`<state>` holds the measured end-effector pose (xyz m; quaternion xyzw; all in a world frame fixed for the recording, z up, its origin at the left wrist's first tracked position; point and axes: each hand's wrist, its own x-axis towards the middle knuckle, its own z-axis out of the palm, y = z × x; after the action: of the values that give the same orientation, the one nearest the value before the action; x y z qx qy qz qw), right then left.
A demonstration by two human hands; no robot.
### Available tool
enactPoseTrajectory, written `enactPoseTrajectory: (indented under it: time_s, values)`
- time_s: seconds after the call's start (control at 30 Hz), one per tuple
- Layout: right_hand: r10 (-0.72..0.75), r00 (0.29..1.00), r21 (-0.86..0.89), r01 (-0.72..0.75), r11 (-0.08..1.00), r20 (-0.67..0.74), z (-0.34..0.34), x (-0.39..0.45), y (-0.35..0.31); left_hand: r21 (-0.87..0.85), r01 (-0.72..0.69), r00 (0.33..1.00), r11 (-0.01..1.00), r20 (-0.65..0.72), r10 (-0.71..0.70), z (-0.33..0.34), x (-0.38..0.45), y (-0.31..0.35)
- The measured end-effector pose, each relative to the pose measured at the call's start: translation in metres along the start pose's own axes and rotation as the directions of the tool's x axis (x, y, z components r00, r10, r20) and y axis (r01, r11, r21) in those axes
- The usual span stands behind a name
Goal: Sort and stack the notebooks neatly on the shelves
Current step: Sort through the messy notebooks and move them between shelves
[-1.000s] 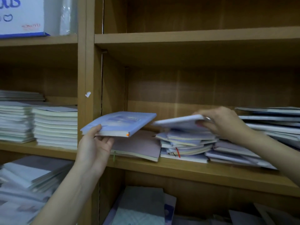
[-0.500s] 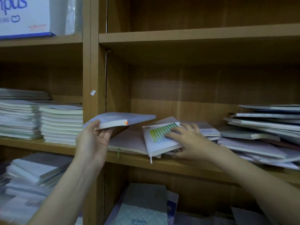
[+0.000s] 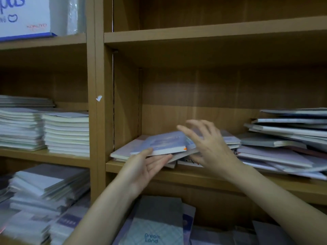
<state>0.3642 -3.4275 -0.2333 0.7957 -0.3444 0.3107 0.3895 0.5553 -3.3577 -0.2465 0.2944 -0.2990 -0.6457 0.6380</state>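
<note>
A light blue notebook (image 3: 164,145) with an orange ribbon tip lies on top of a low pile of notebooks (image 3: 127,151) at the left of the middle shelf (image 3: 203,175). My left hand (image 3: 145,167) holds its front left edge, thumb on top and fingers under it. My right hand (image 3: 207,144) hovers over the notebook's right end with fingers spread, gripping nothing. It hides part of the pile behind it.
A messy heap of notebooks (image 3: 283,144) fills the shelf's right side. Neat white stacks (image 3: 65,133) stand in the left bay, with wrapped packs (image 3: 44,190) below. A "Dream Land" notebook (image 3: 155,225) lies on the lower shelf. A white box (image 3: 23,16) sits top left.
My left hand has brought the blue notebook down and right onto the pile. My right hand has let go of the green-grid notebook and lifted, fingers spread.
</note>
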Motion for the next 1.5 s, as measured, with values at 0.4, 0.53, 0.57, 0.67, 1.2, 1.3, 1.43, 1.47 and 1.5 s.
enactPoseTrajectory:
  time_s: [0.4,0.53,0.57,0.67,1.2,1.3,1.43,1.47,1.5]
  values:
    - [-0.133,0.981,0.074,0.124,0.989,0.140,-0.001,0.045,-0.023,0.686,-0.286,0.895,0.669,-0.058,0.442,-0.062,-0.003,0.021]
    - [-0.170,0.975,0.148,0.148,0.978,0.143,0.005,0.022,-0.026,0.987,-0.129,0.767,-0.094,0.159,0.621,-0.070,0.012,0.020]
    - [-0.126,0.984,0.178,0.102,0.979,0.128,0.006,0.016,-0.024,0.968,-0.136,0.719,-0.211,0.243,0.651,-0.072,0.013,0.022]
    - [-0.009,0.988,0.230,-0.026,0.973,0.153,0.005,0.005,-0.020,0.836,-0.245,0.632,-0.491,0.522,0.573,-0.079,0.022,0.032]
    - [0.428,0.810,0.885,-0.463,0.049,0.400,-0.040,0.040,-0.024,0.012,-0.546,0.835,0.838,-0.069,0.546,0.007,-0.001,0.039]
    - [0.366,0.770,0.827,-0.352,-0.439,0.522,-0.034,0.052,-0.036,0.015,-0.414,0.909,0.910,0.054,0.413,0.014,0.000,0.019]
    - [0.708,0.489,0.857,-0.358,-0.370,0.510,-0.007,0.056,-0.034,0.290,-0.085,0.970,0.953,0.241,0.013,0.005,-0.015,0.004]
    - [0.748,0.463,0.863,-0.409,-0.296,0.475,-0.003,0.057,-0.028,0.391,-0.061,0.974,0.918,0.223,-0.030,0.001,-0.019,0.003]
    - [0.757,0.468,0.852,-0.476,-0.220,0.456,-0.002,0.058,-0.020,0.482,-0.094,0.984,0.871,0.178,0.007,-0.004,-0.021,0.002]
